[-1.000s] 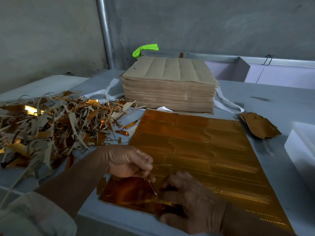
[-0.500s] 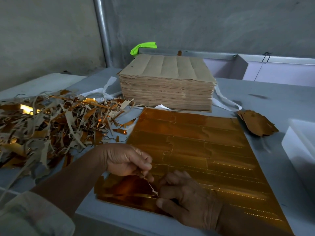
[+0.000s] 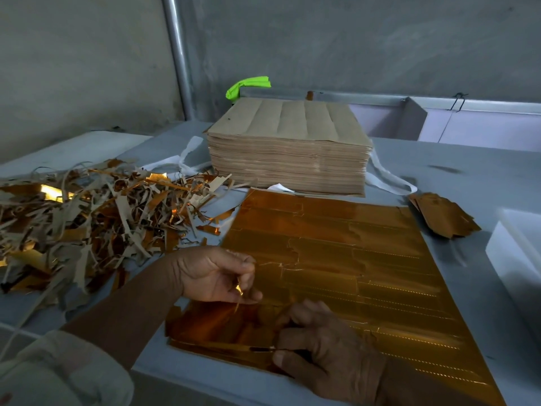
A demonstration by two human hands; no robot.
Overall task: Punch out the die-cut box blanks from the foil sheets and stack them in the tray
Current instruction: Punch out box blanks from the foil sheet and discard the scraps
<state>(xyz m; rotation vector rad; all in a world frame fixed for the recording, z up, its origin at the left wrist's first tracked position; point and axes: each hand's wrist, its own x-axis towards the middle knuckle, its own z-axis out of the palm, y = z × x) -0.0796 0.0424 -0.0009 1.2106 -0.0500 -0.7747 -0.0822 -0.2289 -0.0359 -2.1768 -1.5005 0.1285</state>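
Where grey plaster walls [image 3: 351, 39] meet behind an upright metal pipe [image 3: 177, 54], a pale grey table [image 3: 468, 177] fills the view. On its near part lies the gold foil sheet [image 3: 336, 259], flat, its die-cut lines showing. Behind it, just touching its far edge, stands a thick stack of sheets [image 3: 289, 148], brown side up. A heap of torn scrap strips [image 3: 87, 218] spreads to the left. At the right edge sits a white tray [image 3: 515, 253], partly out of view, with a few punched blanks [image 3: 442, 215] on the table beside it. The right hand [image 3: 328, 347] rests curled on the sheet's near corner, thumb and forefinger nipping its edge. The left hand [image 3: 213, 273] pinches a thin foil sliver [image 3: 238, 291] above the sheet.
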